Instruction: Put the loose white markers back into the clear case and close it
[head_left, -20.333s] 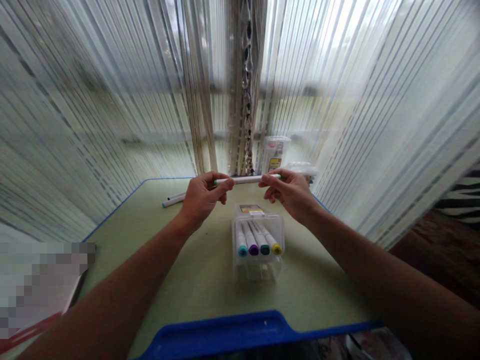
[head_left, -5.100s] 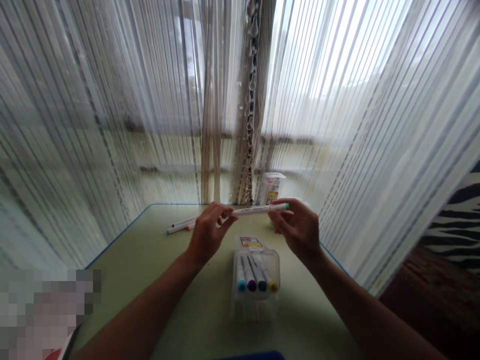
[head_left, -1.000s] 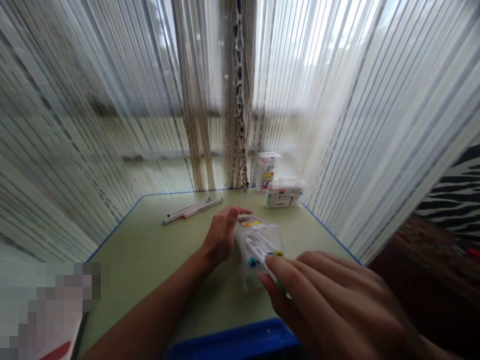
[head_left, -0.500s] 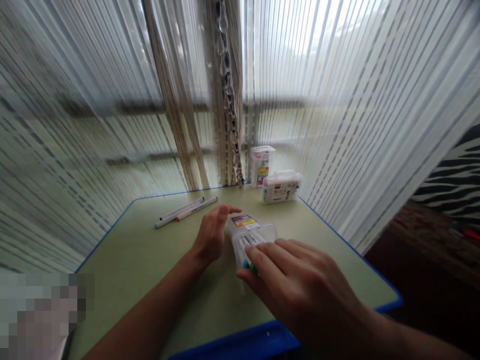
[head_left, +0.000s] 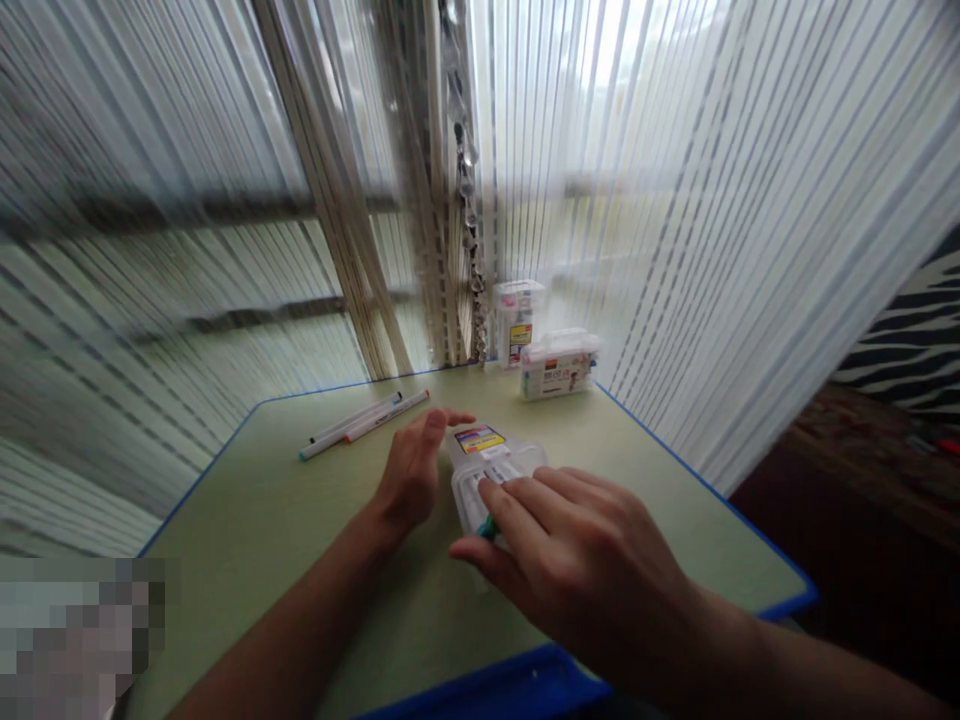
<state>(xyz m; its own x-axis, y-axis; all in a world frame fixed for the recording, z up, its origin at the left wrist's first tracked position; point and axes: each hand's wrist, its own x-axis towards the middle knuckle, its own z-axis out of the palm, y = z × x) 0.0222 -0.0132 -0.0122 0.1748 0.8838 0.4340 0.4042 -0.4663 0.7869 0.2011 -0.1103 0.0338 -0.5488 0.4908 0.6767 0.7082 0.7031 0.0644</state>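
Observation:
A clear plastic marker case (head_left: 480, 440) with a yellow and purple label lies on the light green table, its label end pointing away from me. White markers show inside it. My right hand (head_left: 581, 530) is over the near end of the case, fingers closed on markers (head_left: 487, 527) with green and teal ends; how many is hidden by the fingers. Beside the case's left side is my left hand (head_left: 411, 465), thumb raised and fingers stretched out along the far end. Whether it touches the case I cannot tell.
Several loose white markers (head_left: 352, 425) lie at the table's back left. At the back right stand an upright clear case (head_left: 519, 325) and a wider clear marker box (head_left: 559, 370). The table (head_left: 285, 520) has a blue edge, with string curtains (head_left: 585, 230) behind it.
My view has shifted slightly, so the table's contents appear a little further left. My right hand has moved slightly left with the marker ends; the left hand keeps its pose by the case.

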